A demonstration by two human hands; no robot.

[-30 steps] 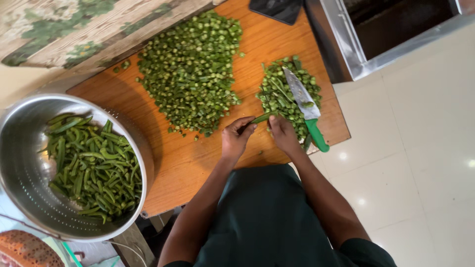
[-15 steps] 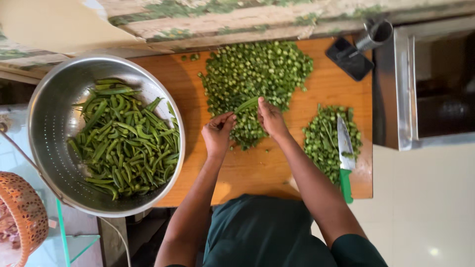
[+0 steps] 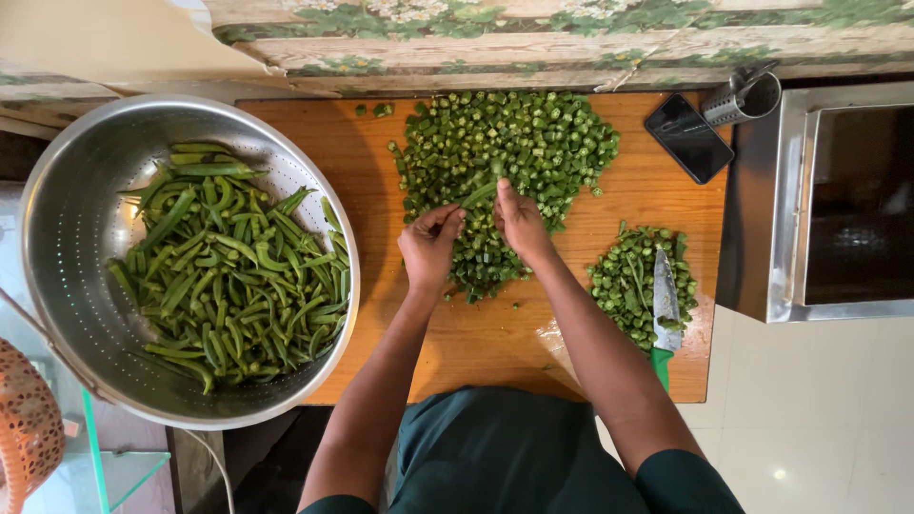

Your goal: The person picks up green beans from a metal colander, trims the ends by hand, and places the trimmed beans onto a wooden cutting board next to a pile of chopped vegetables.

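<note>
My left hand and my right hand are side by side over the near edge of a big heap of chopped okra on a wooden board. A whole okra pod lies between the two hands, pinched by the fingers of my right hand; my left fingers curl close to it. A smaller heap of okra trimmings lies to the right, with a green-handled knife resting on it, untouched.
A large steel bowl of whole okra pods stands at the left, overlapping the board. A dark phone and a metal cup sit at the board's far right corner. A steel sink lies to the right.
Both hands left the small heap and the knife on the right and moved left to the big heap of chopped okra. The view has shifted too.
</note>
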